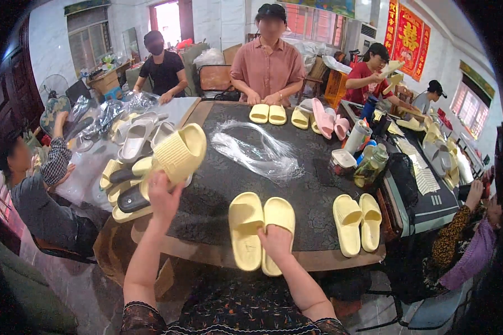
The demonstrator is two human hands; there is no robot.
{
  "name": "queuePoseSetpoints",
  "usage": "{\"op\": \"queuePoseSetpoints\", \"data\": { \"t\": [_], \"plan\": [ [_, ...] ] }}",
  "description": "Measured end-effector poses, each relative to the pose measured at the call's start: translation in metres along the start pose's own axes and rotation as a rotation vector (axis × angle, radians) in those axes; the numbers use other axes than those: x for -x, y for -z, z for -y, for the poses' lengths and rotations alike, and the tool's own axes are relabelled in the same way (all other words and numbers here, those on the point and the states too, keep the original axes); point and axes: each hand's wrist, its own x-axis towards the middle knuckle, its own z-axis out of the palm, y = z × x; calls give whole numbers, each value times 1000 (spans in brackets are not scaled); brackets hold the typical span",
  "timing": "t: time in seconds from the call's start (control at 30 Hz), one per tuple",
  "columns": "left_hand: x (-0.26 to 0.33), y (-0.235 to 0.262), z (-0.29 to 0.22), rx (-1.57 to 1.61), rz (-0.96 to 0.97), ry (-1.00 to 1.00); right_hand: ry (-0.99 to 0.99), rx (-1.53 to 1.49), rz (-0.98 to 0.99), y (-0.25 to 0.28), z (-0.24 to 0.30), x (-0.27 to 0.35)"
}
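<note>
A pale yellow ribbed foam slide sandal [180,152] was held raised above the left part of the dark round table [313,190], gripped at its lower edge by the left hand [163,196], whose fingers were closed around the sole so that the sandal stood above and slightly right of the hand. The right hand [276,241] was laid flat, fingers loosely curled, on the heel of a second pale yellow smooth foam slide sandal [276,226], which lay on the table near its front edge; whether this sandal was actually grasped could not be told. Just beside it on the left, touching along its side, its matching pale yellow foam sandal [245,229] was set down. Further right, well apart from the hand, another pair of yellow foam sandals [357,222] was laid side by side near the table edge. A crumpled clear plastic bag [257,151] was spread near the middle of the table. To the left of the raised sandal, a heap of mixed yellow, white and black sandals [127,167] was piled. Across the table, a person in a pink shirt [267,67] was standing behind further yellow and pink sandals [296,116].
</note>
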Motion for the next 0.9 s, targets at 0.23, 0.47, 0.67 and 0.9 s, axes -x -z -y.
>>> {"op": "queuePoseSetpoints", "data": {
  "t": [0.23,0.47,0.67,0.9],
  "plan": [
    [74,-1,-78,488,586,201,-104,42,-396,51,-103,3],
    [110,-33,-97,623,702,74,-358,394,-397,127,-211,-21],
    [92,-19,-101,744,1060,-36,-475,327,-298,146,-257,-31],
    [32,-33,-32,317,583,53,-630,253,-397,144,-214,-15]
  ]
}}
